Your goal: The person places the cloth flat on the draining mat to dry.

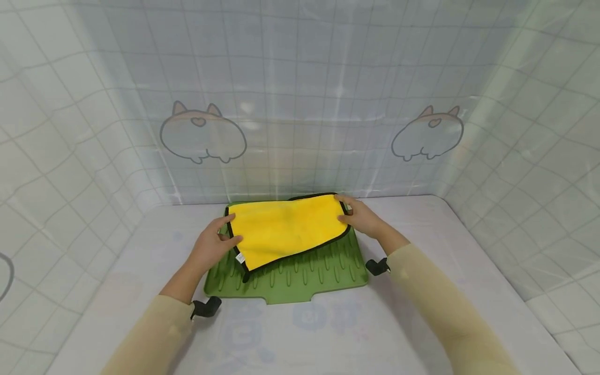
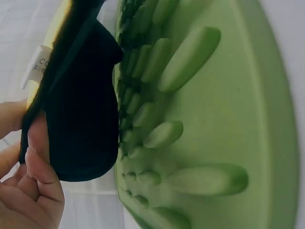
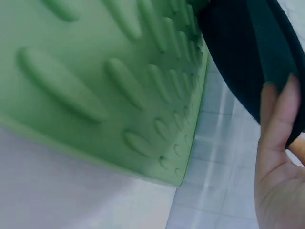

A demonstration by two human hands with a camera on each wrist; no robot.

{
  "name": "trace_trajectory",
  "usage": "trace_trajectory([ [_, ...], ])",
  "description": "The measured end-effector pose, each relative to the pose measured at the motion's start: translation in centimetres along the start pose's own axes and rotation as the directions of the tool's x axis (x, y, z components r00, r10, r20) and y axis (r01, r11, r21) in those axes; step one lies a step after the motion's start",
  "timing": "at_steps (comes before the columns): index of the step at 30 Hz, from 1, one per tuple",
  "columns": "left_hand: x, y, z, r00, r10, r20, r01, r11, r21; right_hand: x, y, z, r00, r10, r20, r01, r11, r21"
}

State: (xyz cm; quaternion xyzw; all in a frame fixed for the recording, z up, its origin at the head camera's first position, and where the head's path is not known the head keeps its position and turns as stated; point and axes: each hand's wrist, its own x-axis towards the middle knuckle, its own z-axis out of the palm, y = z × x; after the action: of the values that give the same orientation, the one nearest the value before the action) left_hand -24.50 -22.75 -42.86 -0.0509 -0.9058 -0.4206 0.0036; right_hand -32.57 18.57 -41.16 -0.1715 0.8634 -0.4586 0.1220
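Observation:
A yellow cloth [image 1: 288, 226] with black edging and a white tag [image 1: 240, 258] is held by both hands above a green ridged mat [image 1: 290, 278]. My left hand [image 1: 211, 245] pinches its left edge, thumb on the yellow face. On the right edge, my right hand [image 1: 361, 216] grips the cloth between thumb and fingers. The left wrist view shows the cloth's dark underside [image 2: 83, 105] hanging close to the mat's ridges, with the left fingers [image 2: 45, 176] behind the edge. In the right wrist view, the right fingers [image 3: 281, 112] lie against the dark side.
The mat lies on a white table [image 1: 300, 338] with faint prints, near its back edge. A tiled-pattern sheet [image 1: 304, 104] with cartoon animal drawings rises behind and at both sides. A black wrist mount [image 1: 206, 307] sits by the left sleeve, another [image 1: 377, 266] by the right.

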Motion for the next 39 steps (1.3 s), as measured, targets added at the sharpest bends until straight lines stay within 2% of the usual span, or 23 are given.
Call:
trace_trajectory([
  [6, 0.3, -0.1, 0.2, 0.999, 0.023, 0.047, -0.027, 0.996, 0.087, -1.6, 0.5, 0.7, 0.995, 0.032, 0.09, -0.024, 0.995, -0.092],
  [12, 0.7, -0.5, 0.1, 0.989, 0.015, 0.146, -0.037, 0.988, 0.151, -2.8, 0.8, 1.4, 0.982, 0.056, 0.179, -0.03, 0.989, -0.146],
  [18, 1.1, -1.0, 0.2, 0.98, 0.0, 0.197, -0.033, 0.986, 0.165, -3.8, 0.8, 2.3, 0.968, 0.087, 0.234, -0.041, 0.98, -0.194],
  [23, 1.1, -1.5, 0.4, 0.969, 0.01, 0.247, -0.05, 0.986, 0.158, -4.4, 0.8, 2.7, 0.953, 0.124, 0.275, -0.065, 0.975, -0.215],
  [26, 0.7, -1.8, 0.5, 0.96, 0.013, 0.281, -0.054, 0.989, 0.139, -4.5, 0.8, 2.8, 0.946, 0.132, 0.297, -0.063, 0.971, -0.231],
  [29, 0.2, -1.9, 0.5, 0.955, 0.001, 0.296, -0.037, 0.993, 0.115, -4.6, 0.8, 2.7, 0.947, 0.116, 0.301, -0.037, 0.966, -0.256],
  [34, -1.1, -1.5, 0.4, 0.955, -0.037, 0.296, 0.006, 0.995, 0.104, -4.3, 1.1, 2.2, 0.954, 0.061, 0.294, 0.02, 0.964, -0.264],
  [39, -2.4, -0.8, 0.8, 0.953, -0.062, 0.296, 0.024, 0.991, 0.132, -3.4, 1.5, 2.0, 0.96, 0.01, 0.281, 0.067, 0.962, -0.263],
])
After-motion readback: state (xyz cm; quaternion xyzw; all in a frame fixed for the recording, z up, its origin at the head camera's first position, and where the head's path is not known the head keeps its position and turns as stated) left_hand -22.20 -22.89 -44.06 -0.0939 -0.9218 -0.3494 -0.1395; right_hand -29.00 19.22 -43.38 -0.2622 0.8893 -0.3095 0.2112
